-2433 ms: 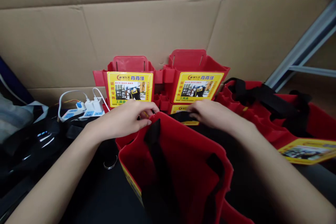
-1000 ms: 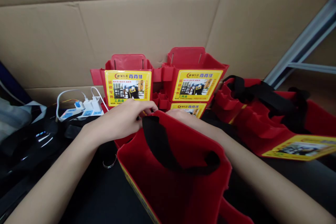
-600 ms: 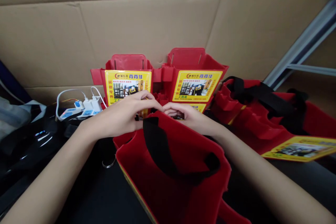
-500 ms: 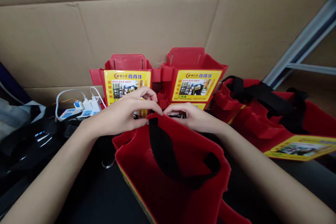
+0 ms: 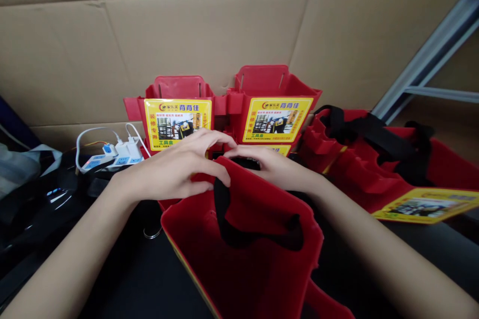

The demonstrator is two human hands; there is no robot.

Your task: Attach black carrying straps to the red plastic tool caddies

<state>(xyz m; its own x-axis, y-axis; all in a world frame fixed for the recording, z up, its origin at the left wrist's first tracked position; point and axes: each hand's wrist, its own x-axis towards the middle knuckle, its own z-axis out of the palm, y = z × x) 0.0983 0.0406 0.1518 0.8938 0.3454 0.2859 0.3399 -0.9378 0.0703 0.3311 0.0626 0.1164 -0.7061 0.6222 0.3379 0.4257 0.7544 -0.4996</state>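
A red plastic tool box [image 5: 275,197] stands tilted in front of me, its opening toward me. A black webbing strap [image 5: 245,240] loops inside it along the back wall. My left hand [image 5: 183,167] is at the box's upper left corner, its index finger and thumb closed on the strap near the rim. Behind the back wall, my right hand [image 5: 267,162] has its fingers bent toward the left hand's fingertips. Part of its fingers and whatever they hold are hidden by the wall.
Red tool boxes [image 5: 277,118] with yellow labels stand against a cardboard wall [image 5: 209,35]. More red boxes with black straps [image 5: 374,132] lie at right, near a metal frame [image 5: 430,55]. A power strip [image 5: 121,160] with white chargers and a metal ring [image 5: 151,234] are at left.
My left index finger has come over the rim onto the strap inside the box. The strap loop has been drawn up and shifted slightly. My right hand stays behind the wall.
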